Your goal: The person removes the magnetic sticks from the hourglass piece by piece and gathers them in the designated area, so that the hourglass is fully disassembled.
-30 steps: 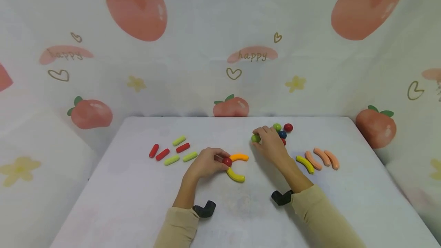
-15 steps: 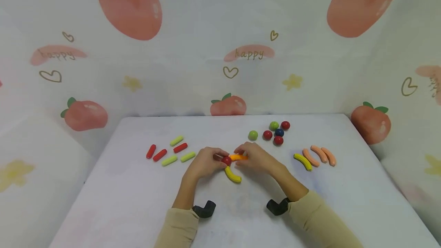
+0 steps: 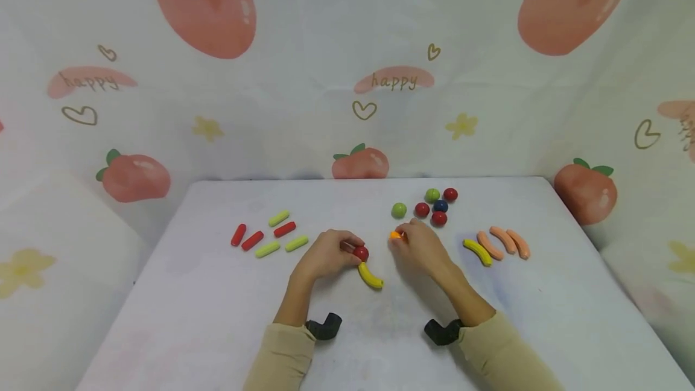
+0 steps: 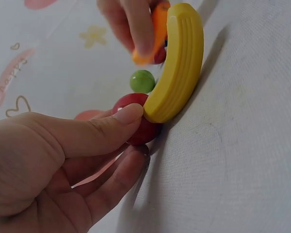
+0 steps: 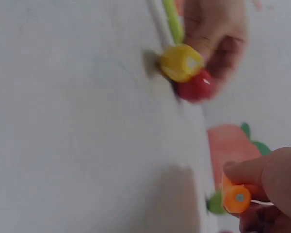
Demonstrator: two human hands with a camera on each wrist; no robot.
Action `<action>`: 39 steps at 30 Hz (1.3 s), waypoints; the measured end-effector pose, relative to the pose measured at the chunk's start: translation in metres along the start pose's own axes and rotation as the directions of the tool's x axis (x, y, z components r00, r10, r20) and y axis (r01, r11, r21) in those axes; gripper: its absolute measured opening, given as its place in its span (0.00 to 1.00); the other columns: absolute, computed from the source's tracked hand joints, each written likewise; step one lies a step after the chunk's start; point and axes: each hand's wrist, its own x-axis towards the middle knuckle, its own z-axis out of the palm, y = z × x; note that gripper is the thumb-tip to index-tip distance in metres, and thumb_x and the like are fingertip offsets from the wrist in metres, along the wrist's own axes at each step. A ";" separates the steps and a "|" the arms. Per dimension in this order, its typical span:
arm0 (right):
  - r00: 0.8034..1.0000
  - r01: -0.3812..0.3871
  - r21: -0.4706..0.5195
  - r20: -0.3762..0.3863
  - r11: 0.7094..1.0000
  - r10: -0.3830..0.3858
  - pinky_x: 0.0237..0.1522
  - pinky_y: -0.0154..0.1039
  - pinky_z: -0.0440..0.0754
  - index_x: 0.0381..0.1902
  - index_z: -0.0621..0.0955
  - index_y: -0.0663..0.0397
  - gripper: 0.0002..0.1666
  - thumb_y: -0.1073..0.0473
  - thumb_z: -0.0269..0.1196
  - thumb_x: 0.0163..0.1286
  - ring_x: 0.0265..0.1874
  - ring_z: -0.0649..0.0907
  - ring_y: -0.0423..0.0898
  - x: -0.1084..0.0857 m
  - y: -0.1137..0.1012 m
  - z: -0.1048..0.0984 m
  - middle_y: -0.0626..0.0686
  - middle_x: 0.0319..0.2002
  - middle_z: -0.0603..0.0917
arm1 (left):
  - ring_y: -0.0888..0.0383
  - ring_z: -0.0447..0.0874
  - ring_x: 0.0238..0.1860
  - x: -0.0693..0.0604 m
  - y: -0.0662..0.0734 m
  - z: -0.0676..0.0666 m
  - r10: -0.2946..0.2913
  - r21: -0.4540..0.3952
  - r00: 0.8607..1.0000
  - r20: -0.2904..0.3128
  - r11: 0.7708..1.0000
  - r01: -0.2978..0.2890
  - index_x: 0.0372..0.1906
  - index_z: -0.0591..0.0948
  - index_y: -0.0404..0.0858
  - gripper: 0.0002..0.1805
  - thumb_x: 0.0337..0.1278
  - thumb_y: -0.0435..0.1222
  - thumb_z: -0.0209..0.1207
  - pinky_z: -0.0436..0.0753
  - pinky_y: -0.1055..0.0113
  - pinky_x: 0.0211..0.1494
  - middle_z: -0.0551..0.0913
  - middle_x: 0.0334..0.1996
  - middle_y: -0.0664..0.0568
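My left hand (image 3: 328, 255) pinches a red ball (image 3: 361, 253) between thumb and fingers at the middle of the table. A yellow curved, banana-shaped magnetic rod (image 3: 370, 276) has one end against that ball; in the left wrist view the rod (image 4: 180, 63) touches it beside the thumb. To the right, my right hand (image 3: 423, 249) grips an orange curved rod (image 5: 236, 196), apart from the ball. A small metal-looking dot marks its end. In the head view the fingers hide most of the orange rod.
Beyond my right hand lie a green ball (image 3: 399, 210) and a group of red, blue and green balls (image 3: 440, 206). A yellow rod (image 3: 478, 252) and pink curved rods (image 3: 505, 240) are at right. Short red (image 3: 252, 241) and light-green rods (image 3: 268, 249) lie at left.
My right hand has left the green ball, come to the orange rod beside the red ball, and drawn it off to the right. The left hand keeps holding the red ball.
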 end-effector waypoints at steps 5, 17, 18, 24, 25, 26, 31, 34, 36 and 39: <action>0.996 -0.017 -0.073 -0.091 0.997 0.010 0.51 0.52 0.85 0.51 0.83 0.58 0.17 0.57 0.70 0.67 0.42 0.80 0.53 -0.022 0.040 -0.030 0.58 0.43 0.85 | 0.55 0.84 0.51 0.000 0.000 0.000 -0.004 -0.013 1.000 0.006 1.000 0.004 0.52 0.86 0.49 0.15 0.60 0.36 0.70 0.85 0.55 0.59 0.87 0.47 0.54; 0.977 0.169 -0.161 -0.104 0.972 -0.187 0.48 0.48 0.85 0.50 0.86 0.55 0.19 0.58 0.75 0.61 0.43 0.80 0.51 -0.053 0.028 -0.016 0.55 0.43 0.84 | 0.55 0.81 0.47 -0.002 0.000 -0.002 -0.025 0.049 1.000 -0.007 0.998 0.025 0.53 0.86 0.49 0.19 0.55 0.40 0.73 0.84 0.58 0.52 0.85 0.47 0.55; 0.980 0.185 -0.125 -0.052 0.975 -0.192 0.49 0.47 0.84 0.52 0.86 0.53 0.21 0.54 0.75 0.61 0.44 0.79 0.49 -0.052 0.019 -0.011 0.53 0.44 0.84 | 0.55 0.81 0.47 -0.002 -0.001 -0.001 -0.023 0.051 1.000 -0.009 0.998 0.023 0.53 0.86 0.49 0.19 0.55 0.40 0.73 0.84 0.58 0.52 0.85 0.47 0.55; 0.987 0.147 0.002 0.063 0.989 -0.147 0.48 0.39 0.82 0.53 0.84 0.46 0.22 0.50 0.75 0.62 0.39 0.76 0.39 -0.045 -0.013 0.015 0.44 0.40 0.81 | 0.57 0.83 0.43 0.001 0.000 0.001 0.030 0.053 1.000 0.001 0.998 -0.030 0.53 0.86 0.46 0.19 0.56 0.40 0.72 0.84 0.57 0.54 0.88 0.46 0.53; 0.989 0.141 0.004 0.051 0.990 -0.141 0.46 0.38 0.82 0.51 0.85 0.46 0.21 0.51 0.75 0.62 0.37 0.76 0.38 -0.044 -0.014 0.017 0.44 0.38 0.80 | 0.58 0.83 0.43 0.001 0.001 0.002 0.031 0.054 1.000 0.002 0.998 -0.031 0.53 0.86 0.46 0.18 0.56 0.40 0.72 0.84 0.57 0.53 0.88 0.46 0.53; 0.990 0.134 0.005 0.042 0.991 -0.134 0.45 0.37 0.81 0.50 0.85 0.45 0.19 0.52 0.75 0.61 0.36 0.75 0.38 -0.042 -0.015 0.018 0.44 0.37 0.79 | 0.58 0.83 0.42 0.001 0.002 0.003 0.028 0.052 1.000 0.000 0.998 -0.028 0.53 0.86 0.46 0.18 0.56 0.40 0.72 0.84 0.58 0.53 0.88 0.46 0.53; 0.991 0.109 0.027 0.073 0.994 -0.111 0.41 0.34 0.79 0.42 0.86 0.45 0.13 0.53 0.76 0.61 0.33 0.75 0.39 -0.038 -0.014 0.017 0.44 0.33 0.77 | 0.58 0.83 0.42 0.000 0.005 0.003 0.031 0.062 1.000 -0.008 0.998 -0.030 0.52 0.86 0.46 0.18 0.56 0.40 0.73 0.83 0.58 0.52 0.88 0.45 0.53; 0.990 0.082 0.040 0.111 0.996 -0.086 0.40 0.34 0.79 0.38 0.86 0.44 0.10 0.53 0.75 0.61 0.33 0.74 0.40 -0.039 -0.008 0.013 0.44 0.32 0.76 | 0.59 0.83 0.42 0.000 0.005 0.002 0.031 0.090 0.999 -0.044 0.996 -0.027 0.52 0.86 0.46 0.18 0.56 0.40 0.73 0.83 0.59 0.51 0.88 0.44 0.53; 0.991 0.068 0.045 0.113 0.997 -0.073 0.40 0.33 0.78 0.37 0.86 0.44 0.09 0.53 0.75 0.61 0.33 0.74 0.40 -0.043 -0.001 0.008 0.44 0.31 0.76 | 0.59 0.83 0.41 -0.001 0.004 0.001 0.018 0.102 0.997 -0.076 0.995 -0.010 0.52 0.86 0.47 0.18 0.56 0.40 0.72 0.82 0.60 0.50 0.88 0.44 0.53; 0.994 0.097 0.031 0.039 0.995 -0.098 0.38 0.32 0.77 0.37 0.86 0.44 0.09 0.53 0.76 0.61 0.32 0.74 0.39 -0.054 0.017 -0.004 0.44 0.31 0.76 | 0.58 0.82 0.41 0.000 0.003 0.001 -0.019 0.077 0.994 -0.109 0.997 0.027 0.53 0.85 0.48 0.18 0.56 0.39 0.72 0.83 0.60 0.48 0.87 0.44 0.53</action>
